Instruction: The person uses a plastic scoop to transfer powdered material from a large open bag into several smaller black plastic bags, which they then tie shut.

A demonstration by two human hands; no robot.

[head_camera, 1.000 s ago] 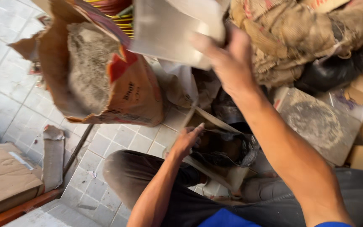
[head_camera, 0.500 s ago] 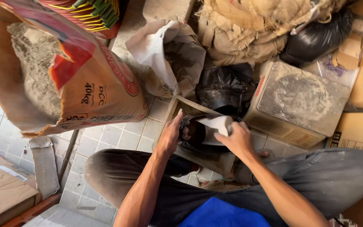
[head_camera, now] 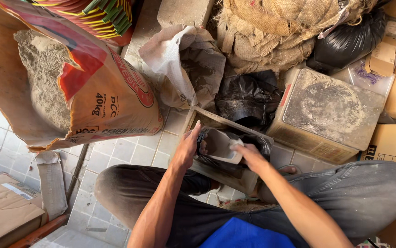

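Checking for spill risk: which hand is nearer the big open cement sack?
Left. The left hand grips the box edge just right of the cement sack; the right hand is farther right, holding a pale scoop.

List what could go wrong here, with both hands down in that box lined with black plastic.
1. The right hand holds a pale scoop-like container low in the box; tipped, it might spill onto the tiled floor.
2. The left hand presses the black plastic liner at the rim; the liner may tear or slip.
3. The open cement bag leans beside the box, full of grey powder; a knock from a knee might slump it.
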